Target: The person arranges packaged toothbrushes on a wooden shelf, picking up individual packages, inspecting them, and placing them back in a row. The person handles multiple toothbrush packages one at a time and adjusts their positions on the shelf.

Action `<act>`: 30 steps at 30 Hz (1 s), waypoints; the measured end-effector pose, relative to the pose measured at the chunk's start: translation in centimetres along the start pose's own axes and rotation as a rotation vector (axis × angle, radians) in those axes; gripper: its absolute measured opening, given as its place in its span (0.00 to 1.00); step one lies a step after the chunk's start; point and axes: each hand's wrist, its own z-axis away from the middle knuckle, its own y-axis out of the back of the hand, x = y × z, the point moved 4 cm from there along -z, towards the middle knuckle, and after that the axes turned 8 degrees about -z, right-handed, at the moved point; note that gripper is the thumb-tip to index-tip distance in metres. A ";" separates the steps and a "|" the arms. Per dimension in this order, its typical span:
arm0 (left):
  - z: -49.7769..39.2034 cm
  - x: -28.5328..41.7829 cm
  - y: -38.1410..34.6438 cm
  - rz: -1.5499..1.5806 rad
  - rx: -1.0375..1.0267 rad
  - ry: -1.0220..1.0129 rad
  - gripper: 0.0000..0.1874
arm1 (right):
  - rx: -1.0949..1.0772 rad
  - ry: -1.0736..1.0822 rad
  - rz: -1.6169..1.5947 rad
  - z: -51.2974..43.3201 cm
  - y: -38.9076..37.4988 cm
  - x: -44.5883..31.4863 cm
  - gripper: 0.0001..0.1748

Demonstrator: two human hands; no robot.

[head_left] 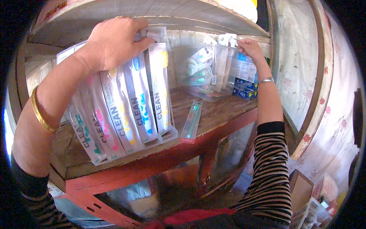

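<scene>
My left hand grips the top of a clear plastic display holder at the left of the shelf. Several packaged toothbrushes stand in it side by side, with green, pink, yellow and blue handles. My fingers hide part of their upper ends. At the back right, the fingers of my right hand are closed at the upper corner of a clear plastic bin. Small packages and packaged toothbrushes lie inside the bin. Between the two containers, a single packaged green toothbrush lies on the wooden shelf.
Blue cartons are stacked right of the bin. White packaging shows behind its rim. An upper wooden shelf overhangs both hands. A red wooden front rail runs below, and a patterned curtain hangs at the right.
</scene>
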 end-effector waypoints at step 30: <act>-0.1 -0.3 -0.9 -0.004 0.082 -0.042 0.20 | 0.621 0.390 -0.736 3.4 4.1 -1.1 0.12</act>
